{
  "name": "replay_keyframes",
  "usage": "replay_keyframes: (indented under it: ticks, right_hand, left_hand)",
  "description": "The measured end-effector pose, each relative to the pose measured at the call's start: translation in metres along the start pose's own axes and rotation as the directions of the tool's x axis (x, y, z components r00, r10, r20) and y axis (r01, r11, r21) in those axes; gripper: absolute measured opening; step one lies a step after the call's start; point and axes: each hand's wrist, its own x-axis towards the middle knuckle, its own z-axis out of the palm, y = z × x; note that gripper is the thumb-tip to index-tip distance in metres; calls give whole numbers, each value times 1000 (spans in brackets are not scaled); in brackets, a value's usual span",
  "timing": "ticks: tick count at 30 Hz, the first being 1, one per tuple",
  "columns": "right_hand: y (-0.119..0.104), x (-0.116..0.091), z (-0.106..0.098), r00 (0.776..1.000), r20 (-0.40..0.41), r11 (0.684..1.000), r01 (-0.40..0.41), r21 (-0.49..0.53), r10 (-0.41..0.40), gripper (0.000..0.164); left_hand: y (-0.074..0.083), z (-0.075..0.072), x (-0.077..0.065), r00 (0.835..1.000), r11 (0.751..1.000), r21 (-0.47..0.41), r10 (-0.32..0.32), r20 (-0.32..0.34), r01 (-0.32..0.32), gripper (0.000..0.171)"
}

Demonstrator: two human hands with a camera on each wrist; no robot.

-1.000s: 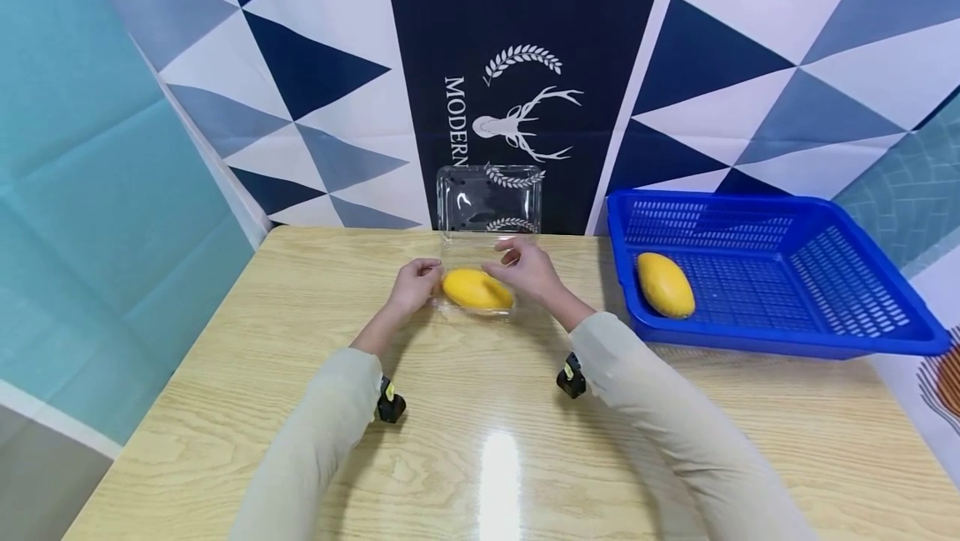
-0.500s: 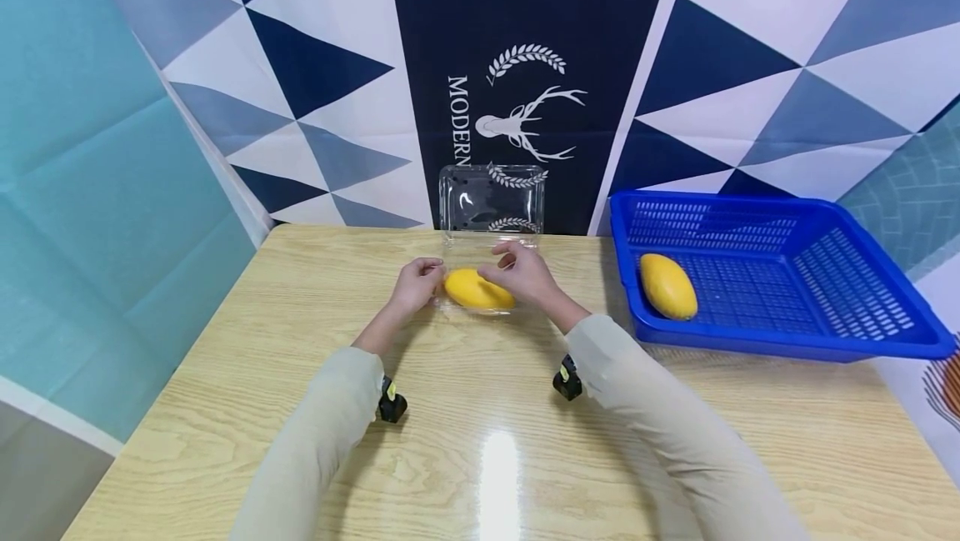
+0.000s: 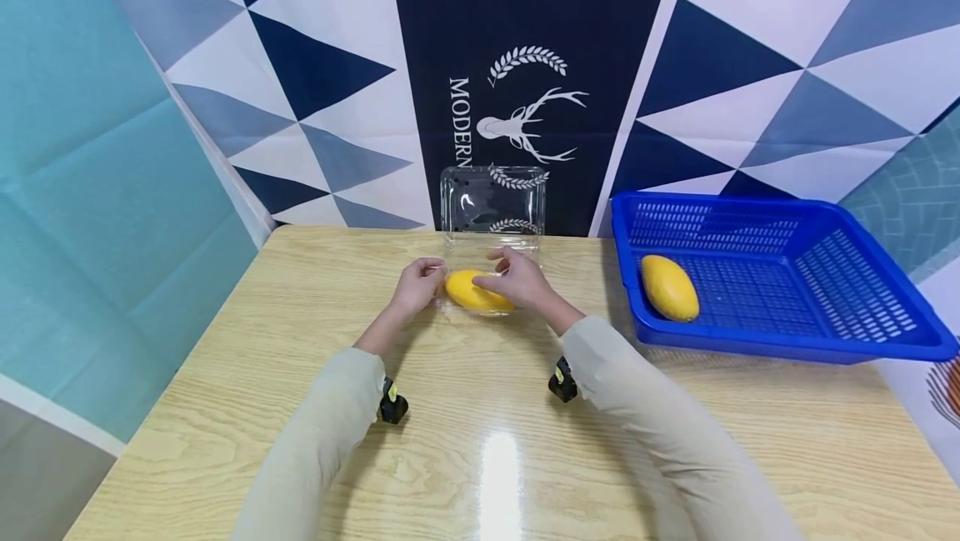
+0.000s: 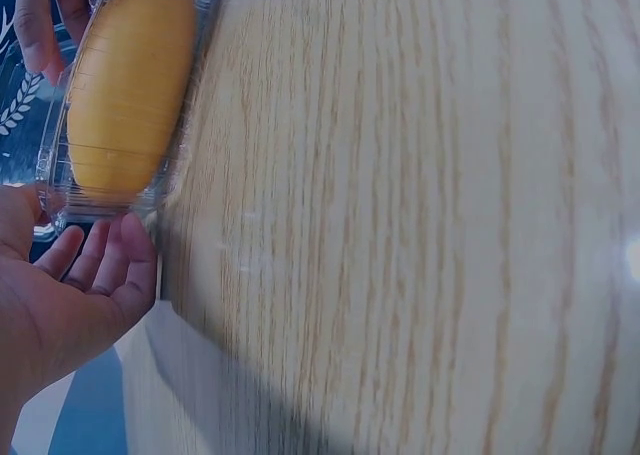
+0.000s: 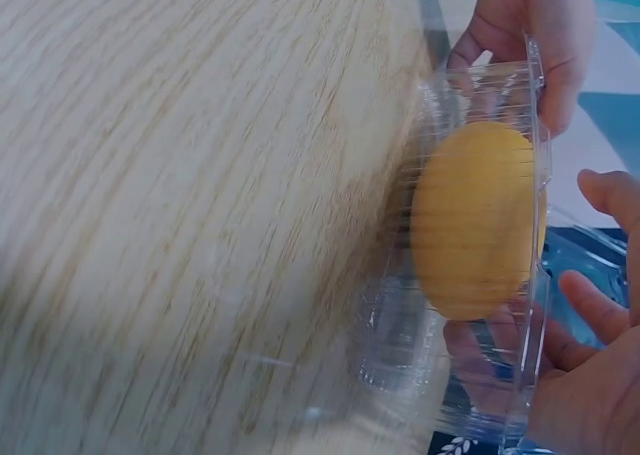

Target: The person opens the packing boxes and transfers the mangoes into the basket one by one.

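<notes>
A yellow mango [image 3: 467,287] lies in the base of a clear plastic clamshell box [image 4: 52,165]. The box's lid [image 3: 495,199] stands raised at the back, against the dark wall cloth. At the box's left end my left hand [image 3: 417,284] holds the wall, thumb at the rim and fingers along the outside. My right hand [image 3: 521,278] is over the box's right part, its thumb overlapping the mango in the head view. In the right wrist view, the mango [image 5: 475,220] shows through the box wall, with some right-hand fingers behind the plastic and the thumb raised apart from it.
A blue plastic basket [image 3: 757,349] stands on the right of the wooden table [image 3: 450,408], holding another mango [image 3: 669,288]. A patterned cloth [image 3: 322,107] hangs behind the table's back edge. Small black wrist cameras hang under both sleeves.
My right hand has shifted slightly left and down, its thumb now further over the mango. The left hand, the box and the basket stay put.
</notes>
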Motion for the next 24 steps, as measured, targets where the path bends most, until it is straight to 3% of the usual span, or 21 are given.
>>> replay_keyframes:
  ticks: [24]
  right_hand:
    - [-2,8,17,994,98,987,57,-151,-43,72]
  left_hand:
    - [0,-1,1,1000,1000,-6,-2,-7,2,37]
